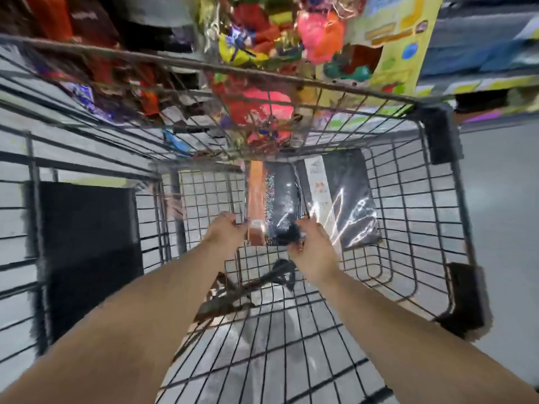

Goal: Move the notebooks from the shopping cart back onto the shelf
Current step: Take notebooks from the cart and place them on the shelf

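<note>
Reaching into the shopping cart [437, 132], the left hand [230, 228] and right hand [309, 240] gripped, fingers curled, the near edge of an orange-banded notebook [274, 199] lying on its wire floor, where the slick wrap seemed liable to slip free.

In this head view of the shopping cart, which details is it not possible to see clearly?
Head view, all four:
- Cover print of the orange-edged notebook: lost in wrap glare and blur.
- The left hand and right hand: fingertips smeared, so a closed grip on it is uncertain.
- White strip print on the second notebook: too small and blurred.
- The shelf goods: motion blur and the wires of the cart hide what they are.
</note>
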A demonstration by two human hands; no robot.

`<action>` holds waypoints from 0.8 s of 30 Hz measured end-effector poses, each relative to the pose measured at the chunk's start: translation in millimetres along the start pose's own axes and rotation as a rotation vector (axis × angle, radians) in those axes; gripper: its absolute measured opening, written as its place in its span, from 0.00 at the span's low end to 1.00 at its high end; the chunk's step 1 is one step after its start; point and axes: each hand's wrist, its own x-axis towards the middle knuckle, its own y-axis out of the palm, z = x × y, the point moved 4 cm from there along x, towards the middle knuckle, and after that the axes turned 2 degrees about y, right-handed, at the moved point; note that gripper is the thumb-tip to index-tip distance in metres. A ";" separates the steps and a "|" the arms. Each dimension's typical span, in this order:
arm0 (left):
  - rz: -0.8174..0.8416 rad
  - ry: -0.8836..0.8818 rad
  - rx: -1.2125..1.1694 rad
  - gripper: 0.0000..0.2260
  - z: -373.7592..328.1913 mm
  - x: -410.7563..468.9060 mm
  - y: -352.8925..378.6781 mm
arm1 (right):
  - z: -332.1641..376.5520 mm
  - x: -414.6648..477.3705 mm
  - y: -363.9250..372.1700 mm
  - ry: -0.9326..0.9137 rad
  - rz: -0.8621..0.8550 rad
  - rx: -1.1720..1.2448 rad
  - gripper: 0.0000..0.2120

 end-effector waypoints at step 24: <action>-0.282 0.320 0.297 0.17 15.8 -16.7 -94.3 | 4.4 48.2 74.2 0.474 -0.137 -0.001 0.41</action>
